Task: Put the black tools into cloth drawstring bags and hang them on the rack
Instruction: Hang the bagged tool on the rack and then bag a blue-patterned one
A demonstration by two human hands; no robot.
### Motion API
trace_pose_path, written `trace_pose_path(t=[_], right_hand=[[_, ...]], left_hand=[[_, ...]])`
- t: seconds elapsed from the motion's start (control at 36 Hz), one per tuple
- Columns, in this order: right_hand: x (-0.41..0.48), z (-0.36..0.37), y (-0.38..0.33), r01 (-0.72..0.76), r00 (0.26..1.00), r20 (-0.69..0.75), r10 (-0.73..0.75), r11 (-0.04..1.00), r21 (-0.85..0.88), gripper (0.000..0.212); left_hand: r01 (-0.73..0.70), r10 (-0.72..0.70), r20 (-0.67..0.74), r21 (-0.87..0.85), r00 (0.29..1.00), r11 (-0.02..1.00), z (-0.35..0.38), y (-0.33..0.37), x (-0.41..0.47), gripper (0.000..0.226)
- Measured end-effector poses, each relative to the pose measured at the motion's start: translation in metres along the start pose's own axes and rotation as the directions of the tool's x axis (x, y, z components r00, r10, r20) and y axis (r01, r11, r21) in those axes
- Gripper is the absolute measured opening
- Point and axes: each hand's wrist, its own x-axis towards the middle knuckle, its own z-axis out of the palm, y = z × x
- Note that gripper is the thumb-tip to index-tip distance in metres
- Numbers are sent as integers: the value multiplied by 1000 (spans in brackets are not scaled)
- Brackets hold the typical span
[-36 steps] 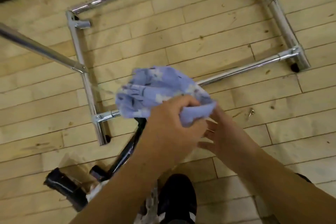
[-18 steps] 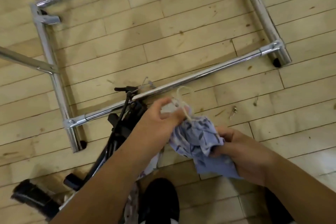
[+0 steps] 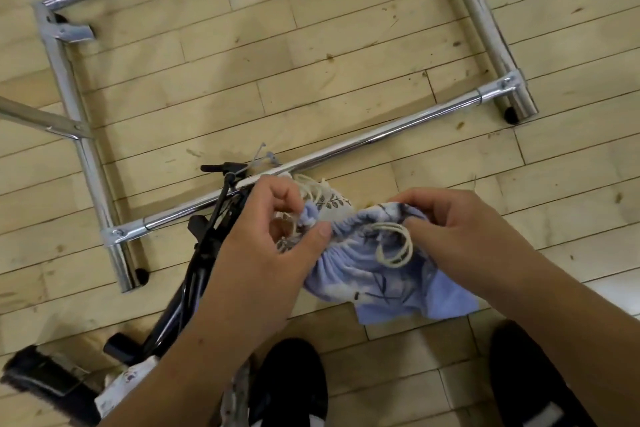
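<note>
Right now you are on the opening step, as I judge it. Both grips are clamped on the blue bag, which hangs at centre right of the frame above the wooden floor. Your left grip pinches the gathered hem at the bag's left end between thumb and fingers. Your right grip has its fingers curled over the hem at the right end. The cream cord hangs in loops between them, and the mouth looks puckered nearly closed.

The black tools lie on the floor at lower left, partly under your left forearm. Their upper ends reach the near rail of the rack. A leaf-printed bag peeks out beyond your left fingers.

Next you probably need to draw the grips apart to spread the mouth wide, keeping the cord out of the opening. Then free one grip to reach down for a tool.
</note>
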Motion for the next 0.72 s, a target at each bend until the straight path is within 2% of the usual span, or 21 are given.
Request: trace_pose_path(t=[0.08, 0.17, 0.22, 0.33, 0.42, 0.47, 0.5, 0.53, 0.58, 0.61, 0.64, 0.67, 0.72], right_hand=[[5, -8, 7, -43, 990, -131, 47, 998, 39, 31], [8, -19, 16, -123, 962, -213, 172, 966, 227, 35], [10, -25, 19, -147, 947, -223, 233, 927, 344, 36], [8, -26, 18, -217, 952, -66, 300, 809, 547, 37], [5, -22, 12, -290, 953, 122, 278, 710, 642, 41], [-2, -18, 4, -308, 951, 213, 222, 689, 656, 39], [-6, -16, 1, -311, 948, 257, 185, 698, 645, 36], [-7, -14, -3, -288, 951, 268, 155, 763, 579, 32], [0, -3, -14, -216, 952, 271, 142, 939, 269, 31], [-1, 0, -19, -194, 937, 315, 152, 975, 108, 32], [0, 4, -24, -178, 931, 318, 177, 984, -25, 32], [-1, 9, -30, -129, 940, 314, 132, 991, -28, 25], [-9, 16, -39, 15, 945, 327, -28, 999, 44, 21]], left_hand=[[-66, 54, 62, 201, 997, 977, -9, -5, 0, 26], [-108, 66, 117, 403, 991, 909, -19, -9, 1, 41], [-61, 11, 110, 462, 994, 885, -24, -11, 1, 47], [70, -96, 49, 388, 994, 919, -25, -13, -1, 41], [57, -71, 52, 232, 996, 971, -20, -10, -4, 42], [20, -29, 53, 160, 998, 987, -14, -7, -3, 54], [-2, -7, 56, 161, 998, 987, -11, -5, -2, 64], [-27, 15, 72, 180, 997, 983, -9, -3, 0, 76], [-128, 93, 149, 245, 984, 961, -6, -2, 4, 95], [-184, 131, 200, 277, 971, 943, -5, 0, 7, 100], [-235, 163, 248, 298, 955, 925, -4, 2, 9, 97], [-282, 193, 290, 306, 937, 909, -4, 3, 11, 85], [-348, 248, 318, 308, 915, 886, -4, 3, 12, 45]])
